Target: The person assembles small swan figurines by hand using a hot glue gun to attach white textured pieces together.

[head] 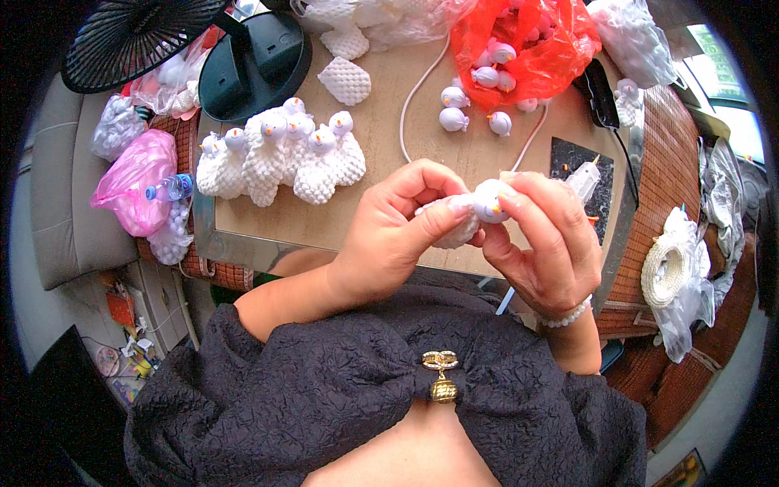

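Observation:
Over the near part of the table, my left hand point(405, 228) grips a white crocheted body point(455, 232), mostly covered by the fingers. My right hand point(544, 237) pinches a small white snowman head point(489, 202) with an orange nose and a drawn smile. Head and body touch at the body's upper right end. To the left stand several white crocheted figures point(322, 173) with snowman heads. Beyond my hands, loose snowman heads point(453, 119) lie beside a red plastic bag point(535, 55) holding several more.
A white glue gun point(584, 181) rests on a dark marbled slab point(555, 159) at the right. A white cord point(403, 115) loops across the table point(377, 134). Flat crocheted pieces point(345, 81) lie at the back, near a black fan point(255, 67). A bottle point(173, 187) is at the left.

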`<state>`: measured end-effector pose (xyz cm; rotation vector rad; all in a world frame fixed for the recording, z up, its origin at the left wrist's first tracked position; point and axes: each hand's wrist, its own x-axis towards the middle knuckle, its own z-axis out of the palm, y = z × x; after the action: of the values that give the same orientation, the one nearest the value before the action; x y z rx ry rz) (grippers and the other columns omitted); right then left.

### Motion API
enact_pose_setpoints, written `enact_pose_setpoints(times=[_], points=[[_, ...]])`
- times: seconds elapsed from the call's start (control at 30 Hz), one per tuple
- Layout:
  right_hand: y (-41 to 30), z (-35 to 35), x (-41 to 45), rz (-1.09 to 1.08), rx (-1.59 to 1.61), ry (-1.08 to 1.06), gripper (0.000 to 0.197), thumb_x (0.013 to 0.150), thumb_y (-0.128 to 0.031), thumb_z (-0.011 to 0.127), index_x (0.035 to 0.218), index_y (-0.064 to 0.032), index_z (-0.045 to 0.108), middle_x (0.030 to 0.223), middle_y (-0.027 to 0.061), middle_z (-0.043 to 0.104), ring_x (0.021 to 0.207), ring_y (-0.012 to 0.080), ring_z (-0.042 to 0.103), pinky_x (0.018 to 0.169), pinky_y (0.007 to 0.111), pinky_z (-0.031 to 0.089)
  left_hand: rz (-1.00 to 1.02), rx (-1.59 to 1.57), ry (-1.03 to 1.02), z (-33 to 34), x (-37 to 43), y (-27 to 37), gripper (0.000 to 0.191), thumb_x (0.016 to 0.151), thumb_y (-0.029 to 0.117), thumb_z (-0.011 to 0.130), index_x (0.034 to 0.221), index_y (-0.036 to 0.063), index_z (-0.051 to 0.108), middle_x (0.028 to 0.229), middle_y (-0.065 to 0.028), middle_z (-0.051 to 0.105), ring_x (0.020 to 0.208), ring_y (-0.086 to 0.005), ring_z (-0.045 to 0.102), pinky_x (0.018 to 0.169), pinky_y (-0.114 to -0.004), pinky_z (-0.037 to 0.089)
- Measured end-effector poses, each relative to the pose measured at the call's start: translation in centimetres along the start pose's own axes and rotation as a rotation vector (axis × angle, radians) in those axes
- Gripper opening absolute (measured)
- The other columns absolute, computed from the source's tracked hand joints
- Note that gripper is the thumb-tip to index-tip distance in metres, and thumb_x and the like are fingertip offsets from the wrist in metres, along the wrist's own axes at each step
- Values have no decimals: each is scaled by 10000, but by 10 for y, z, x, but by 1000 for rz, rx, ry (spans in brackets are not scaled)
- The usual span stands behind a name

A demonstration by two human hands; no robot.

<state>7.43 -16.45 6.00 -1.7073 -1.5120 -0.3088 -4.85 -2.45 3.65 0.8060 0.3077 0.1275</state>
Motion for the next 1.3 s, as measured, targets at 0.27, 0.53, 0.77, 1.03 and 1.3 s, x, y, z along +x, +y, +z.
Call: enact_pose_setpoints(times=[0.27,0.53,0.77,1.03,1.3], points=[[-1,-2,-3,-8,-22,-28,366,702,23,764,1048,34,643,1019,162,642,847,302,669,697,378,567,-240,-294,-71,-5,5,5,122,941,109,606,1021,17,593,915,-93,656,751,-180,660,690,-310,565],[2,-10,-2,-46,-20,-138,372,674,-5,740,1027,81,658,1018,185,636,847,311,667,698,384,562,-286,-167,-26,-6,6,6,133,953,125,591,1034,20,594,870,-82,650,710,-178,658,671,-306,567],[-3,-12,-1,54,46,-181,419,681,45,674,1095,94,624,1086,203,607,879,327,660,728,389,564,-272,-205,-37,-5,3,-1,172,978,156,568,1074,13,563,897,-61,631,724,-142,631,650,-283,547],[0,-6,-6,-40,-47,-88,361,718,12,705,1062,94,632,1048,196,618,846,318,661,692,385,562,-257,-92,-63,-3,0,5,190,990,155,548,1108,8,561,960,-54,631,807,-130,633,732,-272,537],[-5,-4,-8,43,-69,-46,351,743,32,734,1073,25,617,1021,149,636,844,295,667,690,385,561,-205,-37,-29,-3,-3,8,215,989,158,554,1149,15,574,1023,-39,631,898,-103,619,811,-255,505]])
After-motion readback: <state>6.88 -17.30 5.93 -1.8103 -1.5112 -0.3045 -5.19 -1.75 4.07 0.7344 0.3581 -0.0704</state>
